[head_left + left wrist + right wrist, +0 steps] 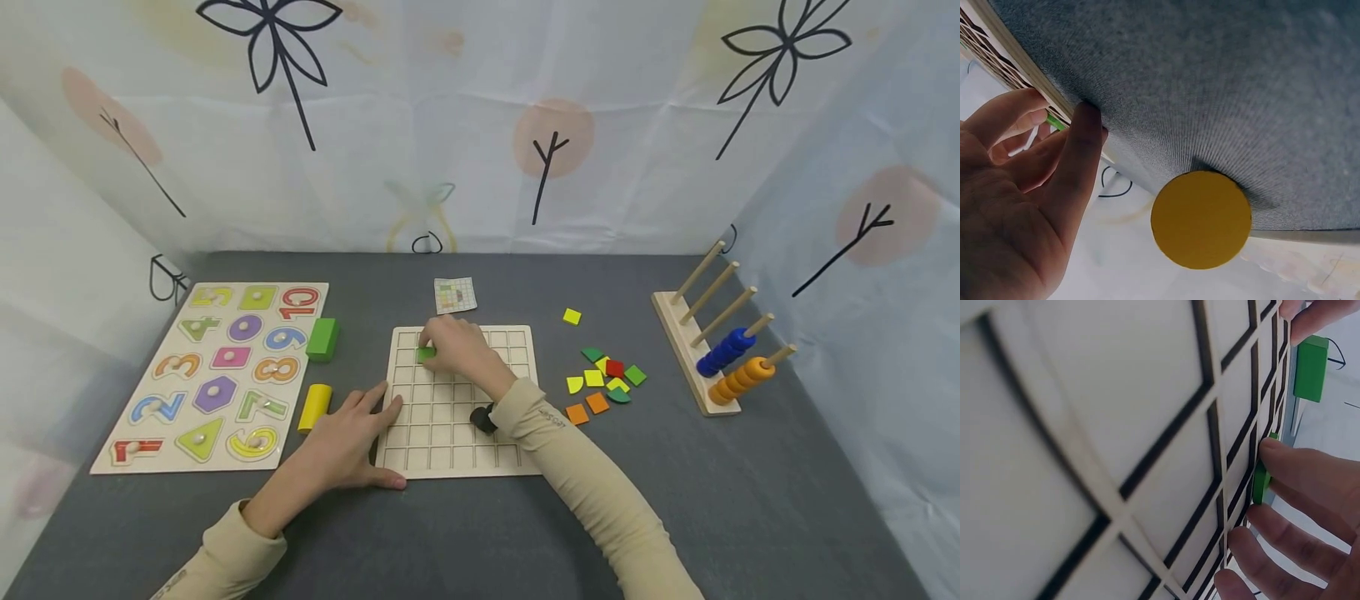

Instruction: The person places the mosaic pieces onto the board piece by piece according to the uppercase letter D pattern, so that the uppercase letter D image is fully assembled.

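A wooden grid board (420, 462) lies flat on the table. Over its upper left part, my right hand (467, 348) pinches a small green tile (426, 354); the right wrist view shows the thumb and fingers at the tile (1262, 482), close against the grid. My left hand (347, 442) rests at the board's left side, its fingers touching the edge and its thumb at the near left corner. In the left wrist view the fingers (1082, 144) lie extended along that edge. Part of the board is hidden under the right hand and sleeve.
Loose coloured tiles (593, 378) lie right of the board, with a peg stacker (693, 358) beyond. A small pattern card (455, 295) sits behind it. To the left are a green block (322, 340), a yellow cylinder (315, 408) and a number puzzle (165, 362).
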Tool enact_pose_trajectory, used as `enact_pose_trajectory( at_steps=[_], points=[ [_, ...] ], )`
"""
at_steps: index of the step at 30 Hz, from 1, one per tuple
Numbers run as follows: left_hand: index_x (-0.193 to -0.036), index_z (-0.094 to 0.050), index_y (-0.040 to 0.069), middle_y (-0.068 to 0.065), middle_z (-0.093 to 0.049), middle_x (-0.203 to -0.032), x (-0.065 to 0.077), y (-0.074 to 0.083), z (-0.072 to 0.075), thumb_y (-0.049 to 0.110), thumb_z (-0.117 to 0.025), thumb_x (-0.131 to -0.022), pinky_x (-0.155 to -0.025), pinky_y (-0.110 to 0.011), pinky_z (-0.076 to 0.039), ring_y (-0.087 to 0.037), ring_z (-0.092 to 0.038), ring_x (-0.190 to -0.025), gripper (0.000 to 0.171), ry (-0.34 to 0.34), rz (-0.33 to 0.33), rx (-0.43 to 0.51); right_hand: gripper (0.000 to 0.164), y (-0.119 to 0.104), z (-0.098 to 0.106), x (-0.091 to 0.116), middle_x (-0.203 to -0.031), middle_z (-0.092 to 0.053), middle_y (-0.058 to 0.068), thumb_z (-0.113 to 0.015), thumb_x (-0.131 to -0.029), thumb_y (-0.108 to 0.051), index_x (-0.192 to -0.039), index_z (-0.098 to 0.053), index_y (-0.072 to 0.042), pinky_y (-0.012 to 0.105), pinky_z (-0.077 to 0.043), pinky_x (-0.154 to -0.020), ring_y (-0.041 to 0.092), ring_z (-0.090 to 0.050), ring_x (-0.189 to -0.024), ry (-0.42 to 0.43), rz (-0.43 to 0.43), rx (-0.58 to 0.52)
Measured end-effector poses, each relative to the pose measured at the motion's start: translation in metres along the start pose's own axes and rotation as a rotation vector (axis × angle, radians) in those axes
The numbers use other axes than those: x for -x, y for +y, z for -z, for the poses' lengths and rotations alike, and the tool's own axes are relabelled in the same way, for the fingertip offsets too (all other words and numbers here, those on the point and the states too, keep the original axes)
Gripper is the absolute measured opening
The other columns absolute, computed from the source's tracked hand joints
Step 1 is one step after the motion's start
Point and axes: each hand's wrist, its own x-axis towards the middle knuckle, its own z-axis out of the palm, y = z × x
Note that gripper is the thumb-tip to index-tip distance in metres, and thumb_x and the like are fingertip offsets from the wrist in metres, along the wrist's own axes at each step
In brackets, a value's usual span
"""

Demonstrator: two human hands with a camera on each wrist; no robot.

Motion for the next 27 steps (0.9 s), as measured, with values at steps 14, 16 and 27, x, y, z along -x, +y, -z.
enact_pose_trajectory(
  at_steps=[14,16,27],
  points=[
    [-0.147,-0.056,0.008,-0.025,-0.046,-0.156,-0.0003,0.0000,-0.0008,0.067,-0.088,-0.062,-0.078,-0.048,-0.061,-0.042,-0.053,-0.132,0.108,0.006,-0.008,-0.006,0.018,-0.0003,-0.0040,-0.0009,-0.126,-0.074,0.004,-0.074,-0.093,-0.016,-0.110,-0.080,-0.014,0.034,-0.054,-0.067,0.014,-0.064,-0.078,0.003,0.007,0.009],
    [-0.146,-0.056,0.008,-0.026,-0.046,-0.155,-0.0003,-0.0001,-0.0004,0.067,-0.088,-0.062,-0.078,-0.048,-0.061,-0.042,-0.053,-0.132,0.108,0.009,-0.012,-0.007,0.017,-0.0004,-0.0042,-0.0009,-0.126,-0.073,0.004,-0.074,-0.093,-0.016,-0.109,-0.081,-0.014,0.033,-0.053,-0.066,0.014,-0.064,-0.078,0.006,0.008,0.011],
    [-0.148,-0.054,0.007,-0.027,-0.044,-0.156,0.0003,-0.0002,0.0007,0.066,-0.088,-0.064,-0.079,-0.049,-0.061,-0.044,-0.052,-0.134,0.108,-0.004,-0.010,0.000,0.020,-0.0001,-0.0045,0.0000,-0.119,-0.076,0.003,-0.073,-0.093,-0.011,-0.111,-0.080,-0.015,0.028,-0.050,-0.060,0.013,-0.065,-0.075,0.009,0.016,0.019]
  ],
)
